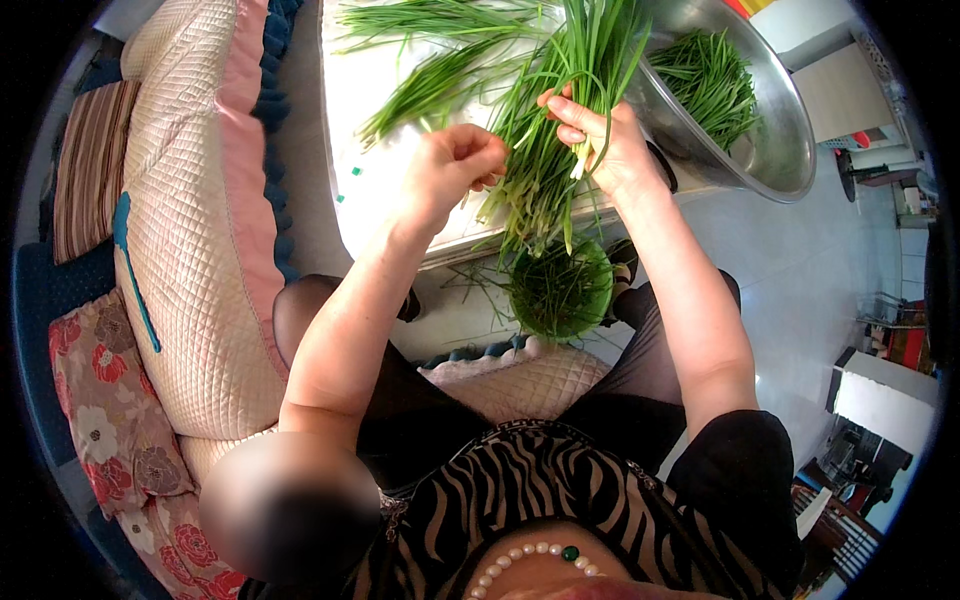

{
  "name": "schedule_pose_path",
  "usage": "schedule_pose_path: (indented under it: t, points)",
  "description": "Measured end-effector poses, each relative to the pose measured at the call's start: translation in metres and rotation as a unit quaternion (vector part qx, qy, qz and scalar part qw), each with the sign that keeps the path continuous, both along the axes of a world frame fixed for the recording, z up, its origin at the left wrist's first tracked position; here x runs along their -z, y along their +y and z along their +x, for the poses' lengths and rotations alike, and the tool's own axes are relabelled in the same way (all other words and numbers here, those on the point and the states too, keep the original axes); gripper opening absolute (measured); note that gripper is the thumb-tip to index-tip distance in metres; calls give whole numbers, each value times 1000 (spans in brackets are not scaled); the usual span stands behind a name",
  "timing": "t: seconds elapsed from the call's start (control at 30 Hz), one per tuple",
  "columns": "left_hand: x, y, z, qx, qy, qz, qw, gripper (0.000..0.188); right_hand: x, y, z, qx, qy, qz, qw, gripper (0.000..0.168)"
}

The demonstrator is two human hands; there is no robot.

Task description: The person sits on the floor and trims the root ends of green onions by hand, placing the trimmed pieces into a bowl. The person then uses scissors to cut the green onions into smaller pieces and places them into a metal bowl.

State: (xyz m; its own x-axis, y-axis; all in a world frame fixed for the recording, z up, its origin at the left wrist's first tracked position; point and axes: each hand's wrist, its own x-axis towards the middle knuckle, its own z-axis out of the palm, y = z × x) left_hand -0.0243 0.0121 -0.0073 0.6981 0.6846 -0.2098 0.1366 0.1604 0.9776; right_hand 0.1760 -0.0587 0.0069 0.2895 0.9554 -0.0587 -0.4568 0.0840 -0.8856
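My right hand [604,139] is closed around a bunch of green chives [592,52], their pale root ends pointing down towards me. To its left my left hand [461,169] is bent, thumb against the fingers; whether anything thin is pinched there cannot be told. Below and between the hands a heap of chives [536,202] lies at the edge of the white table [367,202]. More chives [435,86] are spread at the table's far side. At the right a large steel basin [784,127] holds other chives [709,90].
A green bowl [600,300] full of chive scraps stands on the floor below the table edge, between my legs. Loose bits lie beside it. A quilted sofa cover [202,300] with cushions is at the left. A blurred round patch hides part of the lower left.
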Motion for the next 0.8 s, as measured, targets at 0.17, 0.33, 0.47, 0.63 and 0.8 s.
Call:
schedule_pose_path:
  t: [0.17,0.33,0.47,0.63,0.8]
  points:
    - [-4,-8,9,4,-49,-93,994,16,3,0,-4,-25,-12,-6,1000,14]
    - [6,-2,9,-29,-210,-252,944,15,1,0,-7,-16,51,-29,998,14]
    - [13,5,16,-117,-318,-355,871,14,8,0,-11,-33,153,-48,987,18]
    - [-1,-17,22,-66,-169,-156,971,14,15,0,-19,-48,149,-77,985,20]
    - [-4,-19,25,-53,-49,-47,996,20,12,0,-25,-61,123,-69,988,18]
